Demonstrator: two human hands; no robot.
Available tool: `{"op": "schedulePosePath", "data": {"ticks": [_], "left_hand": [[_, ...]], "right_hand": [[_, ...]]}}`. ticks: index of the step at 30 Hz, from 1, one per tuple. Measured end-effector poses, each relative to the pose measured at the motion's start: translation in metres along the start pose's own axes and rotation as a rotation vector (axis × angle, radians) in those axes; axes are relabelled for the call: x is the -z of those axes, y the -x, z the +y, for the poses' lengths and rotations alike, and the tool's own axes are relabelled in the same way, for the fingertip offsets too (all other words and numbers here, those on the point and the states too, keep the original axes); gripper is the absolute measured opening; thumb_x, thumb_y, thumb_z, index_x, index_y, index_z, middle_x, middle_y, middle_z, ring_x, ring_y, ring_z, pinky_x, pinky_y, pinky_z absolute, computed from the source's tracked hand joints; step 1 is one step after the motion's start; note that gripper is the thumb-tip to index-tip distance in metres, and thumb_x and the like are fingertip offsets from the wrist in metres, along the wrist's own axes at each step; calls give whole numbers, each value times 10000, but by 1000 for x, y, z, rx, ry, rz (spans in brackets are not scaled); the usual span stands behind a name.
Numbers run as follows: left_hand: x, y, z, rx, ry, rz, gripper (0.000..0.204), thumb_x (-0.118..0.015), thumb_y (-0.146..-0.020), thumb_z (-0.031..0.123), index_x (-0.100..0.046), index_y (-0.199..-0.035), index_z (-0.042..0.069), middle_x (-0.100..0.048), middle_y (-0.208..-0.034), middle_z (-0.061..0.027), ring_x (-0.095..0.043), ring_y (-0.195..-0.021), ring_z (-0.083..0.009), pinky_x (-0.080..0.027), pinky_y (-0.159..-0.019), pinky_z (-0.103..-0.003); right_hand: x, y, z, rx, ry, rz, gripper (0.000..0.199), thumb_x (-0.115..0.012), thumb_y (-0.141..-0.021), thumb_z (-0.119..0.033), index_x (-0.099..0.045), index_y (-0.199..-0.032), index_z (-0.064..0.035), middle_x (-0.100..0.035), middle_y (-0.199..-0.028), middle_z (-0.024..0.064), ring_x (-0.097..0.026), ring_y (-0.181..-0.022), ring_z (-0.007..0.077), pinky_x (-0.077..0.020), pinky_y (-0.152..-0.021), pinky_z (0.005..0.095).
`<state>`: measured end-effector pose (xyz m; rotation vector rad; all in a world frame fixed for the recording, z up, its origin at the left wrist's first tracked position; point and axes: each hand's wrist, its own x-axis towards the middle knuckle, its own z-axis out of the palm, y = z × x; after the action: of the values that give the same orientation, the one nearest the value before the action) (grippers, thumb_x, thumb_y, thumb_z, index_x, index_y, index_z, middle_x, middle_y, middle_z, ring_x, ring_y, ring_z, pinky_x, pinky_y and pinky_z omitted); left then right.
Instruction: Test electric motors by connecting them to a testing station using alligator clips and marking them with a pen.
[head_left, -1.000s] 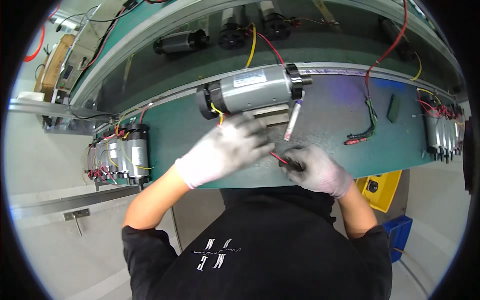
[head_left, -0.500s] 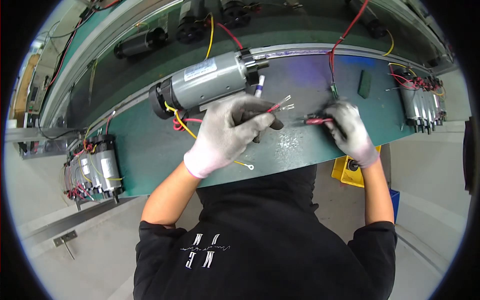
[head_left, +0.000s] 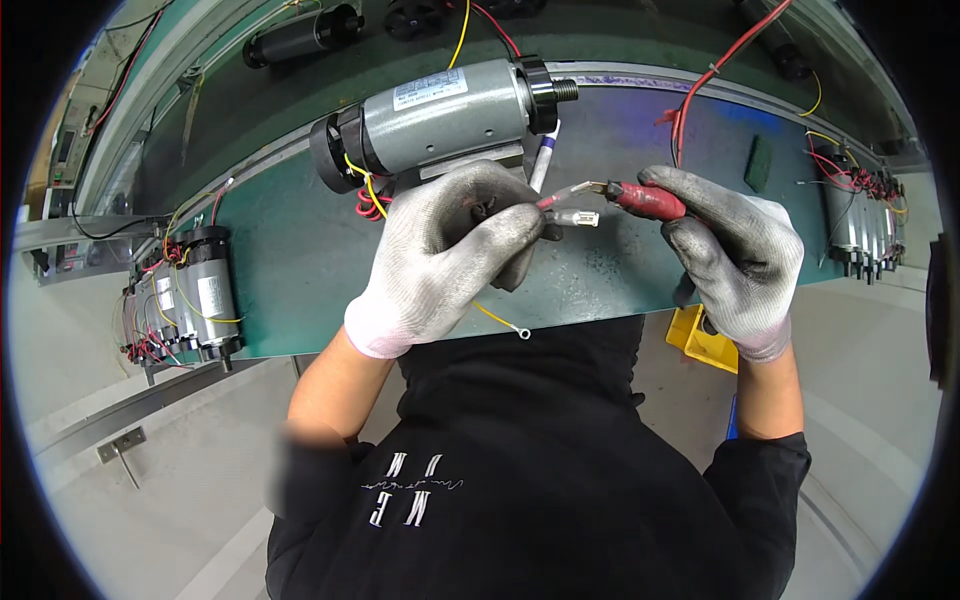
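Observation:
My gloved left hand (head_left: 450,250) pinches the terminal ends of the motor's leads (head_left: 578,218), one red-sleeved and one dark. In my right hand (head_left: 740,245), also gloved, is a red alligator clip (head_left: 648,200), its jaws meeting the red lead's terminal; whether they grip it I cannot tell. A grey cylindrical motor (head_left: 445,115) with black ends and a white label lies just beyond my left hand. From its left end a yellow wire (head_left: 495,316) passes behind my left hand and comes out with a ring terminal near the table's front edge.
Several motors with tangled wires stand at the left (head_left: 208,290) and right (head_left: 860,215) table ends. A white marker (head_left: 545,158) lies by the motor, a dark green block (head_left: 758,163) farther right. Red cable (head_left: 715,70) hangs from above. A yellow bin (head_left: 705,343) is below the table.
My right hand has brought the red clip up and left against a lead terminal. The leads in my left hand point more level, and the whole view has shifted slightly.

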<state>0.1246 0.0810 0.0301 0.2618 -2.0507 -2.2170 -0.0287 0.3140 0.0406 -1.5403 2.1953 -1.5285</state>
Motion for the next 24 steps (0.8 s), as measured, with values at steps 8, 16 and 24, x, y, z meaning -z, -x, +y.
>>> {"op": "schedulePosePath", "data": {"ticks": [8, 16, 24], "left_hand": [[7, 5, -1, 78, 37, 15, 168, -655, -1064, 125, -703, -1069, -36, -617, -748, -5, -536, -656, -61, -428, -601, -258], [16, 7, -3, 117, 30, -12, 182, -668, -1057, 145, -732, -1041, -24, -638, -774, -5, -540, -681, -55, -421, -621, -247], [21, 10, -9, 38, -114, 6, 171, -711, -1024, 157, -762, -1044, -6, -752, -883, -32, -623, -776, -77, -501, -706, -268]], "right_hand": [[-3, -2, -4, 4, 12, -82, 354, -774, -951, -131, -771, -1228, 89, -794, -891, 137, -668, -634, 141, -520, -639, 273], [-3, -8, -3, 63, 76, -100, 352, -775, -923, -107, -777, -1213, 94, -770, -815, 120, -673, -621, 164, -518, -623, 283], [2, -13, 0, 149, 114, -174, 347, -776, -907, -94, -776, -1190, 107, -768, -812, 129, -676, -596, 183, -526, -597, 303]]}}
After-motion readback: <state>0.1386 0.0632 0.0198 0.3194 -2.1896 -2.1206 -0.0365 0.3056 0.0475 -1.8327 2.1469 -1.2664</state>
